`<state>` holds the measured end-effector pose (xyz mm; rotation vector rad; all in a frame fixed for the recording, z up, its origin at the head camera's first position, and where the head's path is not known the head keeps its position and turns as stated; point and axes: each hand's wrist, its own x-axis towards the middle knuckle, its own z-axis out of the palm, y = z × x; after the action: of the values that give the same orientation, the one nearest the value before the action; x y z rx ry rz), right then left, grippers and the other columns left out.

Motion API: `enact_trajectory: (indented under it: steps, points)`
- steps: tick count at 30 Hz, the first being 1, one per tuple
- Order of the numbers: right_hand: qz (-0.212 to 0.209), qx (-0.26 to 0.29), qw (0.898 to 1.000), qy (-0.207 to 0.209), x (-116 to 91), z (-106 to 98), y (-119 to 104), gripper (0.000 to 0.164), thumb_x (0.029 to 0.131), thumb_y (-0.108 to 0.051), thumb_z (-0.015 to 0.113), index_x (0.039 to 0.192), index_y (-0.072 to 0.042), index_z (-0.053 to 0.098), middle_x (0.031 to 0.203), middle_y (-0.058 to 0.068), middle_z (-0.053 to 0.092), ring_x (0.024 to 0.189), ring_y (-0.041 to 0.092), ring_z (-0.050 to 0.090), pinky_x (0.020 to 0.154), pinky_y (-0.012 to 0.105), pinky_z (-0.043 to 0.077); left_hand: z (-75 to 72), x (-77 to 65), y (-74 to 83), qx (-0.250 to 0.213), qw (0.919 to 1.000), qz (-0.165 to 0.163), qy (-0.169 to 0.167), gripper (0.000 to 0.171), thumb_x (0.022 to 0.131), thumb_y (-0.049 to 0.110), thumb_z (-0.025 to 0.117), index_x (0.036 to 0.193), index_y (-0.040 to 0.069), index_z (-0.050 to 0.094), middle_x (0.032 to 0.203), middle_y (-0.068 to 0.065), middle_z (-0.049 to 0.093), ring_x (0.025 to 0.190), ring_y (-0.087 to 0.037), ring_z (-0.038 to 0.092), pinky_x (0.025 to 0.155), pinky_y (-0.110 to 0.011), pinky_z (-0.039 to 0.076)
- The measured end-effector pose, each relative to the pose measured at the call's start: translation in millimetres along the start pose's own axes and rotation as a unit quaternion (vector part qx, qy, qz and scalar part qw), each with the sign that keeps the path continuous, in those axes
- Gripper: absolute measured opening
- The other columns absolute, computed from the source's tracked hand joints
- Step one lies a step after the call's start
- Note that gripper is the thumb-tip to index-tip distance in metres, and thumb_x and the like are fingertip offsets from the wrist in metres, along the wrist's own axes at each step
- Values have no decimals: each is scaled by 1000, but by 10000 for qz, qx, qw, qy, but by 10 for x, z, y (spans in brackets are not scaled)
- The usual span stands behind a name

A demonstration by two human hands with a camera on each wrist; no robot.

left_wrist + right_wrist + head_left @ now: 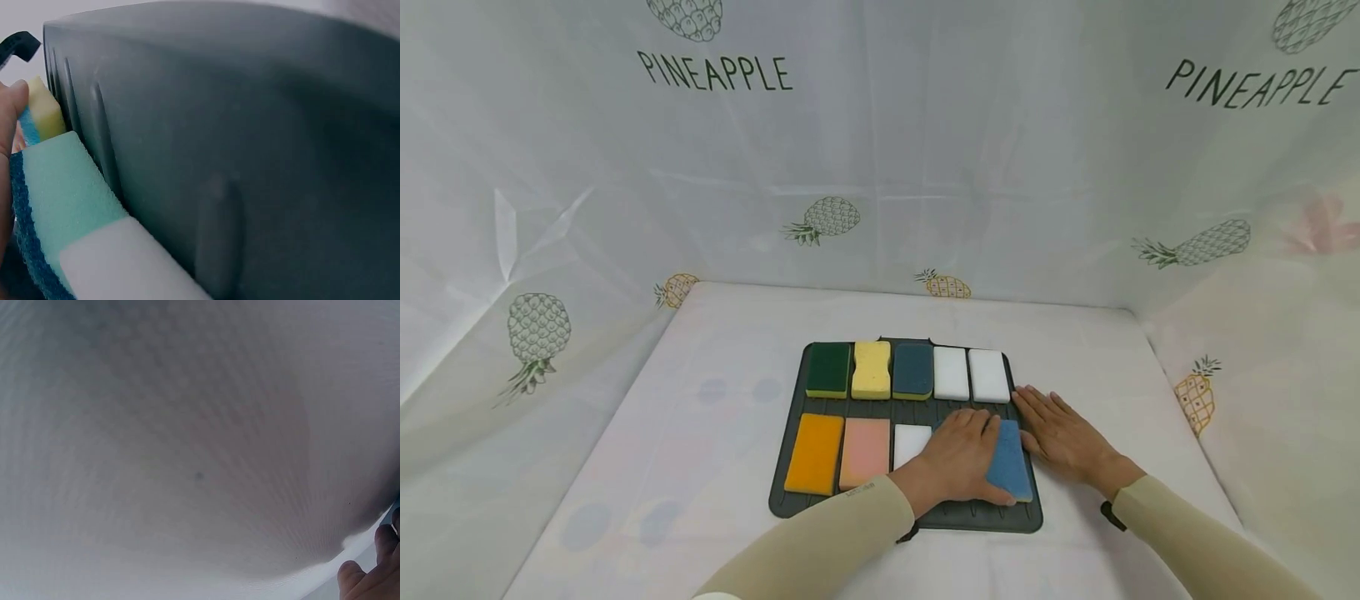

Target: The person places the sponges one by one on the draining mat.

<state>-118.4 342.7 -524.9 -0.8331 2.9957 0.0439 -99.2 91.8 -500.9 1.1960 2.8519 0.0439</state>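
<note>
My left hand lies over the front row of sponges on a dark grey tray. Its thumb touches the near end of a blue-and-yellow sponge, and its fingers reach the far end. Under the palm, mostly hidden in the head view, is a mint-green sponge with a dark blue scouring side. A white sponge lies left of it. My right hand rests flat with extended fingers along the tray's right edge; some of its fingers show in the right wrist view.
At the front left are an orange sponge and a pink sponge. The back row has a dark green sponge, a yellow sponge, a dark blue sponge and two white sponges. A white cloth covers the table.
</note>
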Motion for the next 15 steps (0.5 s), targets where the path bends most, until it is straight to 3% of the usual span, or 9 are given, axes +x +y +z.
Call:
enact_trajectory:
  steps: [9,15]
  points:
    - [-5,209,9997,154,10,-5,-12,64,112,-36,49,161,4,38,167,21,39,155,41,36,125,59,30,-15,-23,-17,-32,9999,-28,-110,117,81,94,53,165,15,36,166,-2,42,153,-16,40,129,-40,31]
    - [80,244,9997,12,16,-4,-15,63,113,-34,47,162,3,35,168,21,37,157,41,33,126,59,28,-21,-45,-7,6,9999,-25,-145,119,79,95,54,166,16,35,165,-1,42,153,-16,40,130,-41,29]
